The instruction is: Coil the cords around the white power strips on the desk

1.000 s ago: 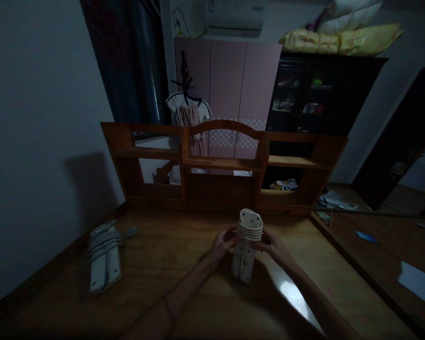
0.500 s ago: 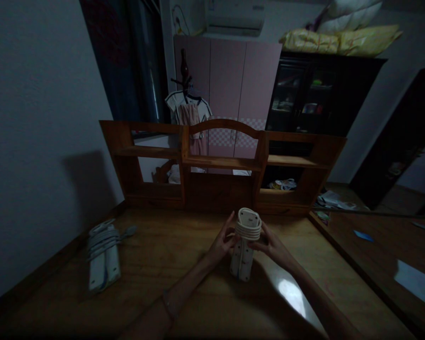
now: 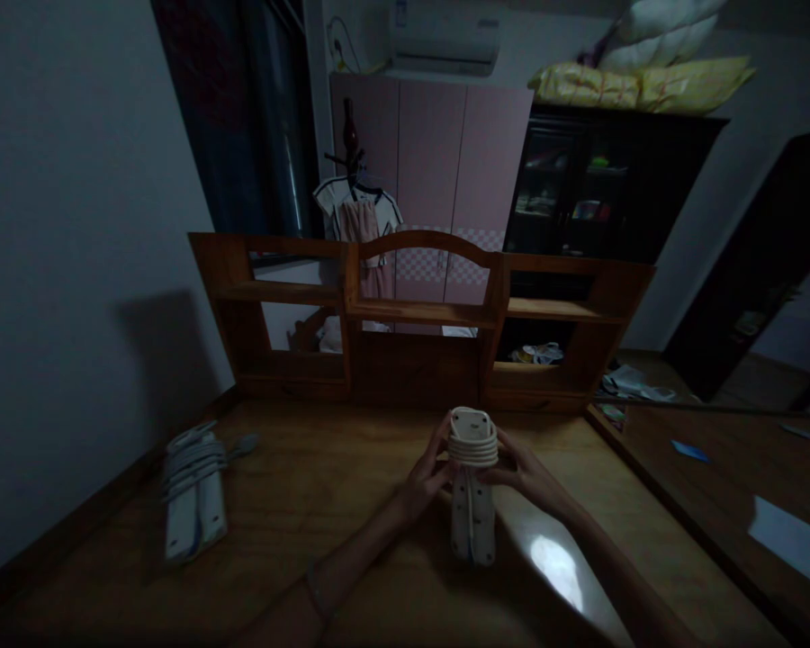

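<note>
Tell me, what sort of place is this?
Probably a dim bedroom at home: a pink wardrobe, hanging clothes, bedding piled atop a dark cabinet, and a wooden desk where the left hand and right hand hold a power strip.

The wooden shelf unit [image 3: 418, 360] stands across the whole back of the bench [image 3: 324, 522], close behind the left hand [image 3: 424, 475], the right hand [image 3: 527, 470] and the power strip [image 3: 472, 522] they hold on end, leaving little room beyond. Leftward the bench top is bare as far as a second power strip [image 3: 195, 495] lying near the wall [image 3: 74, 270]; rightward it is bare to its edge.
</note>
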A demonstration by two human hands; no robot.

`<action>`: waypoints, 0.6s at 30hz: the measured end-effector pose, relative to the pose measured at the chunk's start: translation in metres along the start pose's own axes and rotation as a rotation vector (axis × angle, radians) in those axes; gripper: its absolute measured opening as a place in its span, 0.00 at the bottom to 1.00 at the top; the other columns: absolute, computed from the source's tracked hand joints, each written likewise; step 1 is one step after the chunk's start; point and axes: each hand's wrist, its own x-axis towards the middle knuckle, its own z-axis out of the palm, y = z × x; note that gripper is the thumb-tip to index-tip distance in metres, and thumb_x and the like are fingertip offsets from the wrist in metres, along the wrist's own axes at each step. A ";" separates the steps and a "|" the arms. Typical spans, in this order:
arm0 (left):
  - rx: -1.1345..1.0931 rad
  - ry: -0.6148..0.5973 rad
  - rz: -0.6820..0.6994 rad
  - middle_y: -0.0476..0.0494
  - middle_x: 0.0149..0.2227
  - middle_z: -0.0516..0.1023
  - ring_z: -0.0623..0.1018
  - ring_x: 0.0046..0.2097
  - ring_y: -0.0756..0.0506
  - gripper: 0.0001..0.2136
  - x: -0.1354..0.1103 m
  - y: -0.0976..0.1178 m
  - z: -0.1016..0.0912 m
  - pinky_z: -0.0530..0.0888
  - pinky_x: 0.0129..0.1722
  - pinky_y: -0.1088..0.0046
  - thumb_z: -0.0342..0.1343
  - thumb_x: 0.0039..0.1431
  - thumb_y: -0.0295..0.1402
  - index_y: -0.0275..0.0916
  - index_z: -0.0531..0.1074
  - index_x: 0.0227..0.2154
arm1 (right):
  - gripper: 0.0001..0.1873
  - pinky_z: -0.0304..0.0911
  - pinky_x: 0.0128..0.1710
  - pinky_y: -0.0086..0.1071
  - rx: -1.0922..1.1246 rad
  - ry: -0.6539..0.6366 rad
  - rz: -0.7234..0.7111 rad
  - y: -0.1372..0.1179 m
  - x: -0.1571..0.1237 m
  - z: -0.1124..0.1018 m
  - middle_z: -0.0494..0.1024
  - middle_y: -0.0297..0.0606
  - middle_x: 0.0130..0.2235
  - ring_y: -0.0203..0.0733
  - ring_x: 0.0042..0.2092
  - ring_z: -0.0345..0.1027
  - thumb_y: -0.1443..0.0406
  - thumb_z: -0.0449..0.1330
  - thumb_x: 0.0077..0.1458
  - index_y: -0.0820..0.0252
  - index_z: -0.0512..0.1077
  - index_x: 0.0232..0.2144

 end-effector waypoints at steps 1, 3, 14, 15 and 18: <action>0.006 -0.013 -0.001 0.38 0.58 0.64 0.74 0.48 0.40 0.33 0.000 0.000 0.001 0.71 0.46 0.63 0.54 0.58 0.41 0.51 0.47 0.64 | 0.36 0.61 0.54 0.44 -0.017 -0.002 -0.005 -0.002 -0.001 -0.002 0.72 0.38 0.53 0.49 0.53 0.66 0.68 0.66 0.44 0.53 0.62 0.56; 0.012 -0.021 0.014 0.39 0.58 0.64 0.72 0.51 0.39 0.31 0.000 -0.002 0.003 0.69 0.49 0.63 0.54 0.58 0.41 0.49 0.51 0.63 | 0.36 0.61 0.54 0.44 -0.035 -0.019 -0.004 -0.004 -0.002 -0.004 0.72 0.38 0.52 0.49 0.52 0.67 0.67 0.66 0.44 0.54 0.62 0.56; -0.241 -0.040 -0.112 0.40 0.44 0.75 0.75 0.46 0.40 0.39 0.013 -0.019 -0.007 0.70 0.47 0.61 0.64 0.49 0.40 0.49 0.52 0.62 | 0.29 0.63 0.51 0.46 -0.077 -0.009 -0.013 -0.001 0.000 -0.004 0.75 0.39 0.48 0.50 0.49 0.69 0.65 0.64 0.46 0.57 0.66 0.52; -0.259 -0.039 -0.118 0.40 0.44 0.76 0.76 0.46 0.40 0.39 0.013 -0.021 -0.009 0.69 0.47 0.61 0.65 0.48 0.39 0.48 0.52 0.62 | 0.28 0.63 0.51 0.46 -0.094 -0.008 -0.011 -0.001 0.001 -0.004 0.75 0.39 0.48 0.50 0.49 0.69 0.65 0.64 0.46 0.57 0.66 0.52; -0.280 -0.029 -0.113 0.39 0.44 0.76 0.76 0.46 0.39 0.40 0.015 -0.023 -0.010 0.69 0.48 0.60 0.66 0.46 0.38 0.47 0.53 0.62 | 0.29 0.62 0.52 0.46 -0.133 -0.015 -0.013 0.000 0.002 -0.003 0.75 0.41 0.47 0.51 0.49 0.69 0.63 0.64 0.46 0.58 0.66 0.52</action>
